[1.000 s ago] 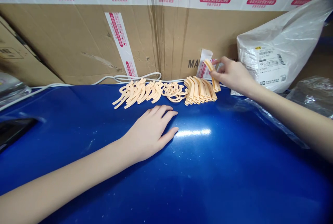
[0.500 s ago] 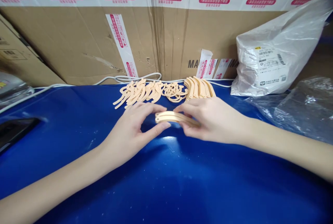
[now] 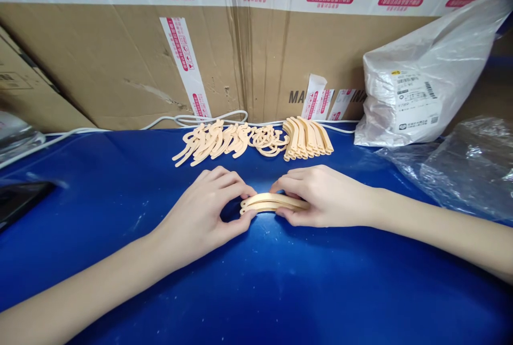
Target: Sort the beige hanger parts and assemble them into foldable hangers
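Two curved, cream-coloured strips (image 3: 266, 203), each with a small hole near its left end, lie one against the other between my hands, low over the blue surface. My left hand (image 3: 214, 203) pinches their left ends between thumb and fingers. On the other side, my right hand (image 3: 318, 198) is closed around the right part and hides those ends. Just beyond, a stack of matching curved strips (image 3: 306, 139) stands in a row. Beside it lie a heap of cream rings (image 3: 268, 142) and a pile of thin, hook-ended curved pieces (image 3: 212, 142).
A cardboard box (image 3: 268, 56) forms a wall behind the pieces, with a white cable (image 3: 164, 119) along its base. A white plastic bag (image 3: 420, 77) and clear plastic wrap (image 3: 473, 163) sit at right. A dark phone-like object (image 3: 24, 203) lies at left.
Both hands have come down and slightly nearer with the two strips, uncovering the front ends of the stacked strips behind. The gap between the two held strips shows more now.
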A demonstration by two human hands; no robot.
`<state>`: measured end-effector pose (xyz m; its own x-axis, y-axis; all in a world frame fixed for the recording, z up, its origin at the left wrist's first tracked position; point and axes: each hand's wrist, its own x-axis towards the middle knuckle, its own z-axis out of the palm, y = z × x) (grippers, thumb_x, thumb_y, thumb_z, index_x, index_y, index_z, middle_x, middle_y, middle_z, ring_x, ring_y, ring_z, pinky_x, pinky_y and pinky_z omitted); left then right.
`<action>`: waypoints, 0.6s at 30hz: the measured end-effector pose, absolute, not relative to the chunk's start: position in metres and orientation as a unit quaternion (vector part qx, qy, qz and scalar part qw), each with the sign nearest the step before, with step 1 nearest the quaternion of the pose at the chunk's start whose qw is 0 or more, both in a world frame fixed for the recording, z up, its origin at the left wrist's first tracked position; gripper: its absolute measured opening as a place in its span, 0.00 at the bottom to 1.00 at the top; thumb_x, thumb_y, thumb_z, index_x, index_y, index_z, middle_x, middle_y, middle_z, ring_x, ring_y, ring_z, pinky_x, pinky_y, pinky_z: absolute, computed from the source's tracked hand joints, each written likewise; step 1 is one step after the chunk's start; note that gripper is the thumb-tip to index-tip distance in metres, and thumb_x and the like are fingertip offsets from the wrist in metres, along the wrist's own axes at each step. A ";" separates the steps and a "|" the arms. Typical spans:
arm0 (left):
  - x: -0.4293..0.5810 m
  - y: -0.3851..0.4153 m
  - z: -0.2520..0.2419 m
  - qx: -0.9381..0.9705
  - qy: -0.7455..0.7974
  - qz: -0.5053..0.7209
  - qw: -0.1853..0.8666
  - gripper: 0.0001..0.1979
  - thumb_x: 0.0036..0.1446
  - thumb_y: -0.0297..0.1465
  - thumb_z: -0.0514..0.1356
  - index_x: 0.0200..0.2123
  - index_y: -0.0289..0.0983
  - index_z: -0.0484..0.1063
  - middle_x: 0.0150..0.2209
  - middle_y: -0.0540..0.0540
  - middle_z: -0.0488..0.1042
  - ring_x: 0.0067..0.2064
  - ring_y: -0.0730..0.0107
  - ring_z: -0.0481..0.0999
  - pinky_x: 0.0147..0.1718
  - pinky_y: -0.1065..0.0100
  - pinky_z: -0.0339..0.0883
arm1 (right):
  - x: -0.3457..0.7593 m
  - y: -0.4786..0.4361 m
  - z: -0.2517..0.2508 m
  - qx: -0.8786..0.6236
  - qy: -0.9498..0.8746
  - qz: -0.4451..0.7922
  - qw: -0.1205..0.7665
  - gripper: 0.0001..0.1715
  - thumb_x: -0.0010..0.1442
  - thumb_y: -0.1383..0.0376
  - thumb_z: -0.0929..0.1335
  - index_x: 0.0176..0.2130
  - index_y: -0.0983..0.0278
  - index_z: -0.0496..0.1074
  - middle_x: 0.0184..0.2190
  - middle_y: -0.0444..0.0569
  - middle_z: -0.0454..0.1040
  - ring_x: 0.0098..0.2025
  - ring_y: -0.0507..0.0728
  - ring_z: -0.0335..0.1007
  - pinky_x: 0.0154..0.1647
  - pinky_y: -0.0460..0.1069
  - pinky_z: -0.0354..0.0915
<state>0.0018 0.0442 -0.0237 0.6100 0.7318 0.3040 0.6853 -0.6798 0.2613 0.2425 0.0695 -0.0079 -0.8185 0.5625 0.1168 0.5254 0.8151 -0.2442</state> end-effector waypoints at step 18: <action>0.003 0.036 -0.025 0.925 0.340 0.168 0.031 0.06 0.58 0.35 0.58 0.36 0.39 0.66 0.34 0.51 0.70 0.34 0.66 0.64 0.35 0.63 0.52 | 0.246 0.083 -0.011 -0.256 -0.956 -0.014 0.145 0.23 0.70 0.53 0.61 0.41 0.67 0.75 0.33 0.50 0.77 0.33 0.54 0.71 0.32 0.48 0.58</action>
